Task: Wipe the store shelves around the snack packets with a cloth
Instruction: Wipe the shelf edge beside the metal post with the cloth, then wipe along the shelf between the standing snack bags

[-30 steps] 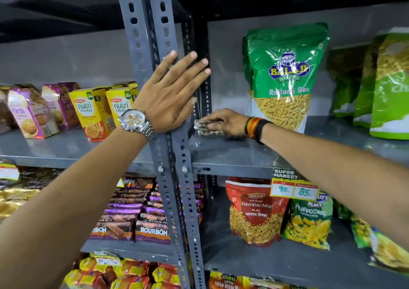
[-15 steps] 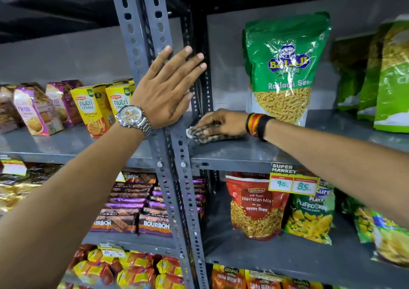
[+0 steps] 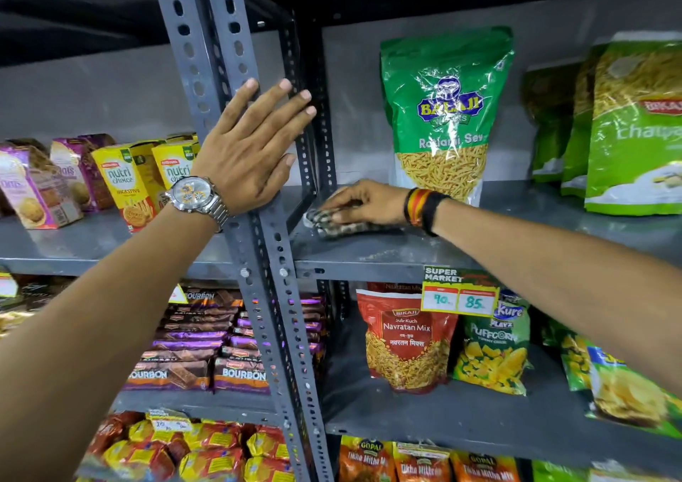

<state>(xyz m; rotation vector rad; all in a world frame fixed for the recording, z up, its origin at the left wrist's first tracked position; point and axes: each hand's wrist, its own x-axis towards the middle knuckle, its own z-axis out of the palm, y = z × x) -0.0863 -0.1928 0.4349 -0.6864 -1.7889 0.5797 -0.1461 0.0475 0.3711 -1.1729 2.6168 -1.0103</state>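
Observation:
My right hand (image 3: pixel 365 203) presses a checked grey cloth (image 3: pixel 332 223) flat on the grey metal shelf (image 3: pixel 369 256), at its left end beside the upright post. A green Balaji sev packet (image 3: pixel 446 112) stands upright just behind that hand. My left hand (image 3: pixel 251 149), with a steel watch on the wrist, lies flat and open against the perforated grey post (image 3: pixel 265 260), fingers spread. Most of the cloth is hidden under my right palm.
More green snack packets (image 3: pixel 634 127) stand at the shelf's right end. Yellow biscuit boxes (image 3: pixel 129 182) fill the left bay. Below sit a red Navratan Mix bag (image 3: pixel 406 337), a Puffcorn bag (image 3: pixel 494 352) and Bourbon packs (image 3: pixel 184 352). A price tag (image 3: pixel 459 293) hangs off the shelf edge.
My right hand has drawn the cloth forward and left, then a little back right, along the shelf by the post. My left hand stays flat on the post.

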